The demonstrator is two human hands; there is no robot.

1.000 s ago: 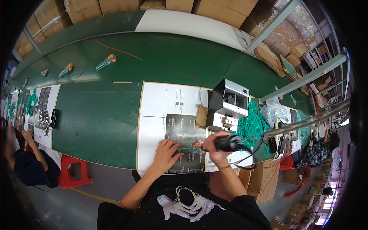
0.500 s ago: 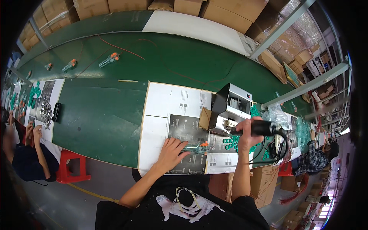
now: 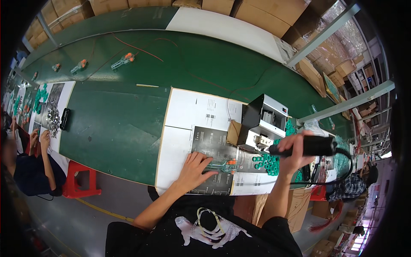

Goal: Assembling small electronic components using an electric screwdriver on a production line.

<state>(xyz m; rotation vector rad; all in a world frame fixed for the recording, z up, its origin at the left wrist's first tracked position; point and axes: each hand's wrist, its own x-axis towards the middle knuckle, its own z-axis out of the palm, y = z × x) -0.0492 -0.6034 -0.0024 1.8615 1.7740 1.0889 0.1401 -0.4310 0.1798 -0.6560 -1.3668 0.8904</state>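
My right hand (image 3: 294, 150) is wrapped round a black electric screwdriver (image 3: 319, 146), held nearly level with its nose toward the left. That nose is close to the front of a silver and black screw feeder (image 3: 264, 122); whether its bit touches the feeder I cannot tell. My left hand (image 3: 195, 172) lies on the mat with its fingertips on a clear teal plastic tool body (image 3: 220, 165). The orange end (image 3: 231, 162) of this body points right, away from my fingers. Part of the body is hidden under my hand.
Green rings (image 3: 269, 164) lie in a pile right of the tool body. Similar clear and orange pieces (image 3: 123, 62) are spread along the green bench (image 3: 115, 124). A brown cardboard piece (image 3: 233, 132) leans by the feeder. Co-workers sit left and right; a red stool (image 3: 81, 180) stands left.
My right hand has drawn the screwdriver rightward, a little away from the feeder's front. My left hand stays at the tool body. The whole view has shifted slightly.
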